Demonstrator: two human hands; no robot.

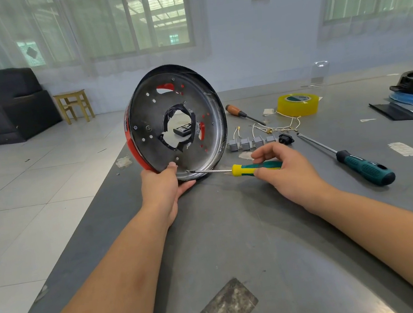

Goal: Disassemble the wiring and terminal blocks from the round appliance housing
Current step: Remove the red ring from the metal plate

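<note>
table (236, 243): grey, bears all | housing (149, 116): on edge near table's left side, left hand (162, 187) grips its lower rim | right hand (283, 170) pinches screwdriver (253, 168), tip at low rim screw | terminal blocks (251, 143) with wires already out, behind | step: likely last screw; next: seat tip, turn steadily

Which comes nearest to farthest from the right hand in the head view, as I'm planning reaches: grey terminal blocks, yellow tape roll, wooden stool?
From the right hand:
1. Grey terminal blocks, on the table just beyond it.
2. Yellow tape roll, farther back right.
3. Wooden stool, on the floor far left.
</note>
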